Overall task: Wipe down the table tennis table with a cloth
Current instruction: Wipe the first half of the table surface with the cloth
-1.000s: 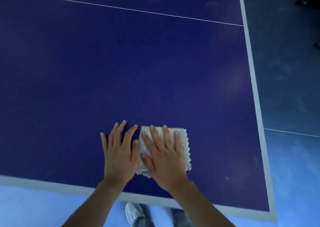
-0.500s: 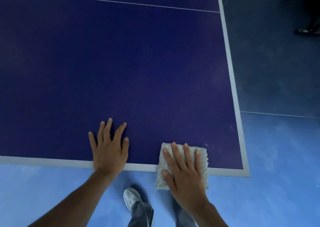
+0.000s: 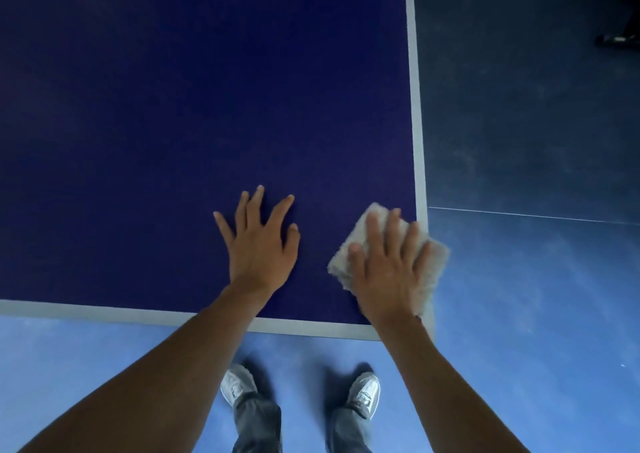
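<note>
The right hand [image 3: 391, 265] is pressed flat, fingers straight, on the pale cloth [image 3: 438, 257] at the table corner, lower right of the frame, with some cloth hung past the edge. The left hand [image 3: 261, 244] is spread wide on the blue table [image 3: 173, 106] beside it. Grey shoes [image 3: 239, 383] are seen below.

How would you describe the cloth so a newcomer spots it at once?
Follow the pale border of the dark blue table to its near right corner. There the cloth lies under the flat right hand, overhanging the side edge. It is the only pale, fuzzy thing; the left hand beside it rests on bare table.
</note>
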